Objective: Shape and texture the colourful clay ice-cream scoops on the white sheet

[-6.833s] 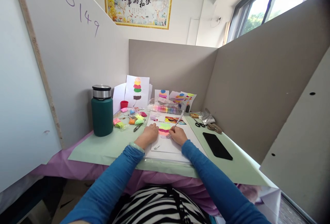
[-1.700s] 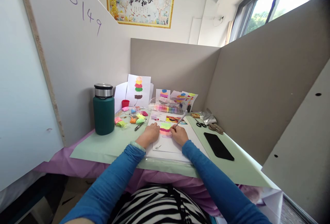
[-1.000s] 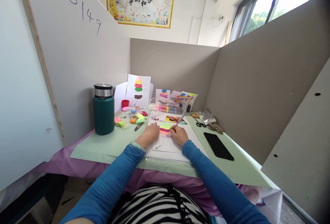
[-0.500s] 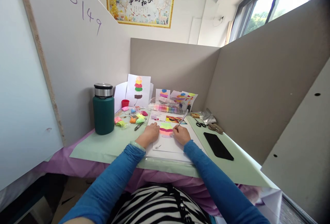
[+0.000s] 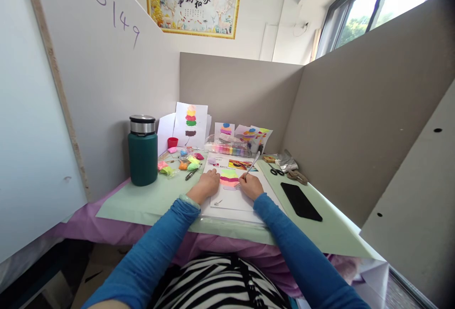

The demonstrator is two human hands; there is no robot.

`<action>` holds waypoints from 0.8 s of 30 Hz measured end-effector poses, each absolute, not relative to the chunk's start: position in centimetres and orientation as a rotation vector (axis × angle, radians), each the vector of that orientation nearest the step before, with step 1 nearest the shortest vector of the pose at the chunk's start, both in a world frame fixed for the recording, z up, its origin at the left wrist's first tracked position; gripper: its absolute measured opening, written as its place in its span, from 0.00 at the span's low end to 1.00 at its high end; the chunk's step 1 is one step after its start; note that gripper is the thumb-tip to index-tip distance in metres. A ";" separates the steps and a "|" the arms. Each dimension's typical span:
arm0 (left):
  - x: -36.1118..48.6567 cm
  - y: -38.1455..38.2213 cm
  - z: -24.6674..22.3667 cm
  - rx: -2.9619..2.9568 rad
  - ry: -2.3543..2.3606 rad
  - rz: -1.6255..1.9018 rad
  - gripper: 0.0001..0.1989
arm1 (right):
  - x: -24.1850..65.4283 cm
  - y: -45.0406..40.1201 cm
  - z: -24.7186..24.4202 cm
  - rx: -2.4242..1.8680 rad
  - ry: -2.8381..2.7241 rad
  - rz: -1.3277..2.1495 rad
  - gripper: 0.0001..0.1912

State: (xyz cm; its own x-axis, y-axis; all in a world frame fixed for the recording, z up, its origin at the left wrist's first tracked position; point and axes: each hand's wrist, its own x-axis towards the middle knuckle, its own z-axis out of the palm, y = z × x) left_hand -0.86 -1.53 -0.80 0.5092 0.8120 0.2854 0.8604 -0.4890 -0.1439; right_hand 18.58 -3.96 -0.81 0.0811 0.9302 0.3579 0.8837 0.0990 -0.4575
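My right hand [image 5: 251,186] is closed around a silver fork [image 5: 253,163]; its tines point down at the lower right of a striped clay shape [image 5: 229,177] in green, magenta and salmon. That shape lies on a white sheet [image 5: 231,201], above a faint lilac patch. At the left edge of the shape, my left hand [image 5: 209,185] rests palm down on the sheet, its fingers together; whether anything is under them is hidden. A small dark drawing is near the sheet's lower left corner.
A green bottle [image 5: 142,152] stands left. Bagged clay [image 5: 185,163], a pen [image 5: 191,174] and a red cup [image 5: 172,142] are beyond my left hand. Scissors [image 5: 277,171] and a black phone [image 5: 301,201] lie right. Propped pictures [image 5: 191,126] and a clay set [image 5: 231,149] are behind.
My right hand and the fork have shifted very slightly to the right. My left hand has not visibly moved.
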 end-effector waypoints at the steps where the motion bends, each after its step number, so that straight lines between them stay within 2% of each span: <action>1: -0.9 -1.5 -0.8 -2.487 -1.413 -0.259 0.15 | 18.7 -3.9 -0.8 -1.779 -1.791 0.102 0.09; 24: -0.8 -2.4 0.0 -2.491 -1.444 -0.228 0.17 | 18.7 -4.1 -0.7 -1.882 -1.797 -0.002 0.12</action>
